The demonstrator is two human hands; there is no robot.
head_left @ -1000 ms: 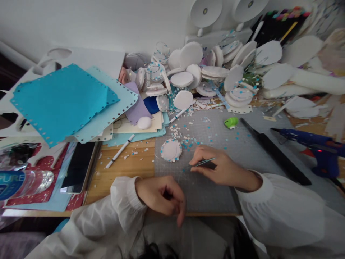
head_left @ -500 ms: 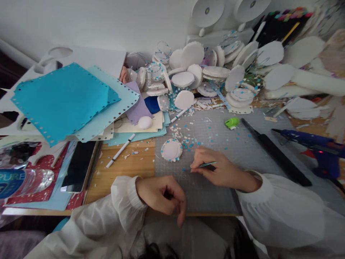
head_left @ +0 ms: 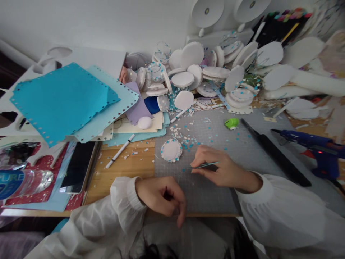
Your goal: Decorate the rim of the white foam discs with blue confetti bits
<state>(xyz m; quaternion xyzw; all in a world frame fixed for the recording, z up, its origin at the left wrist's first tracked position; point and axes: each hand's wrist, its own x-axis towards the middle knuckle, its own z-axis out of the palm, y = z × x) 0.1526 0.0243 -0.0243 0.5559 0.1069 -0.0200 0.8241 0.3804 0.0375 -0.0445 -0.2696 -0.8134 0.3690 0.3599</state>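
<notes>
Slim teal tweezers (head_left: 207, 164) are pinched between the thumb and fingers of my right hand (head_left: 215, 167), low over the grey cutting mat (head_left: 212, 198). A small blue confetti piece (head_left: 183, 170) lies just left of those fingertips. My left hand (head_left: 163, 198) rests at the mat's near edge, fingers loosely curled in and nothing visible in them. Beyond both hands sits a round white disc (head_left: 171, 150), its rim dotted with blue and white confetti pieces. More loose confetti (head_left: 185, 138) is scattered over the mat beside and behind the disc.
A heap of white foam discs (head_left: 183, 80) fills the back. Blue paper sheets (head_left: 61, 100), a marker (head_left: 120, 151), a phone (head_left: 78, 167) and a water bottle (head_left: 27, 180) lie left. Right are a green punch (head_left: 231, 123), a black-handled tool (head_left: 283, 158) and a blue glue gun (head_left: 318, 144).
My right hand has shifted very slightly, and the tweezers sit at a slightly different slant in its fingers. My left hand and the disc stay where they were.
</notes>
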